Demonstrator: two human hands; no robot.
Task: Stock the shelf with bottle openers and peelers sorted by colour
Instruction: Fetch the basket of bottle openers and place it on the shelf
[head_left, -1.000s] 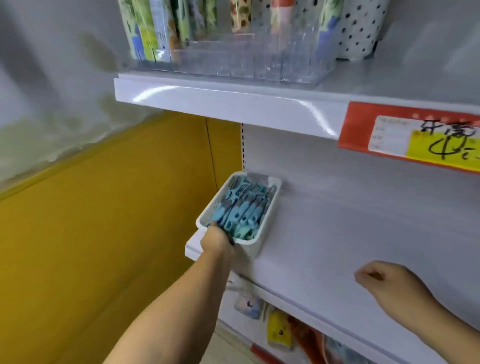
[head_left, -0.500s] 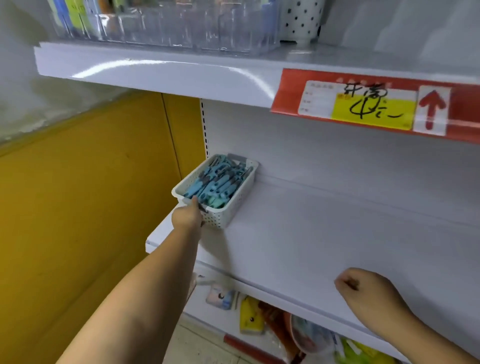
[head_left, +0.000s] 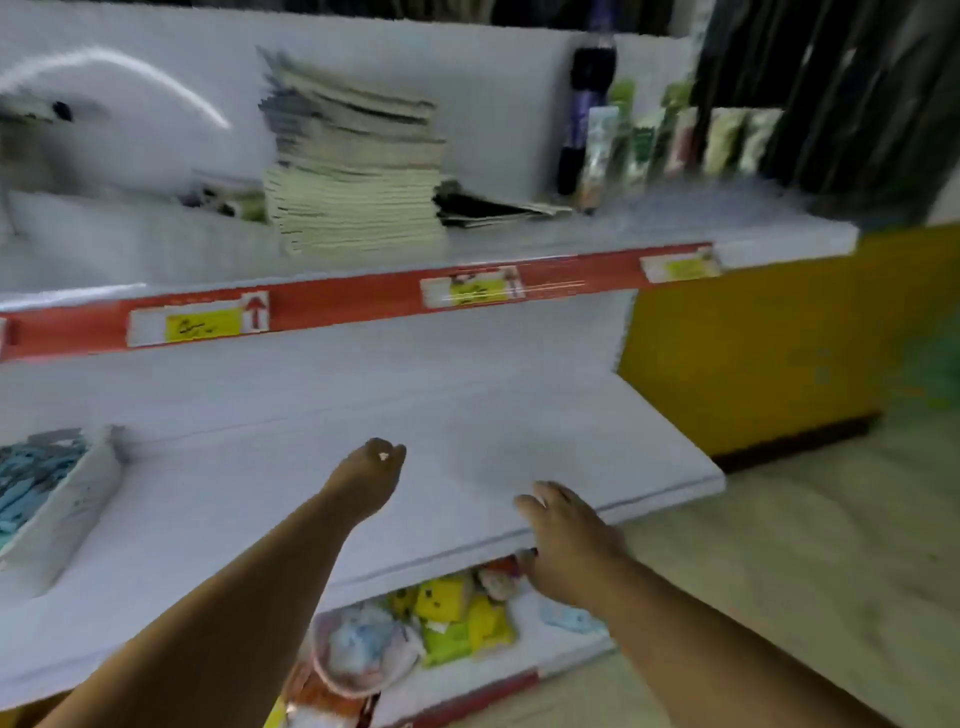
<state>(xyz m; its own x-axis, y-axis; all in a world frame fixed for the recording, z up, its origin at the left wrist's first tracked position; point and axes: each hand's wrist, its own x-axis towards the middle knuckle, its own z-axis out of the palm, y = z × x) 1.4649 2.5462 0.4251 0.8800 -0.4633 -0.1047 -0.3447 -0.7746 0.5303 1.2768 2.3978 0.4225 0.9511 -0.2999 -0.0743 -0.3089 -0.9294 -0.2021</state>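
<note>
Hands are nearest: the right hand (head_left: 569, 525) lies on the front edge of the shelf (head_left: 467, 415), fingers nearly straight, holding nothing. The left hand (head_left: 371, 467) hovers above the board with fingers curled away from the camera; whether it holds something I cannot tell. Farther left, well apart from both, stands the white basket (head_left: 67, 509) of blue pieces (head_left: 31, 478). A careless next load could, I think, knock it or mix colours. Behind, a stack of booklets (head_left: 358, 171) rests on the upper shelf (head_left: 571, 228).

Non-task goods I can see
Stack of booklets (head_left: 358, 208) mid upper shelf (head_left: 701, 221); dark bottle (head_left: 588, 104) and green packets (head_left: 644, 143) toward its right end; red price strip (head_left: 337, 304) on its front edge; yellow packets (head_left: 447, 618) on the lowest shelf (head_left: 519, 670).
</note>
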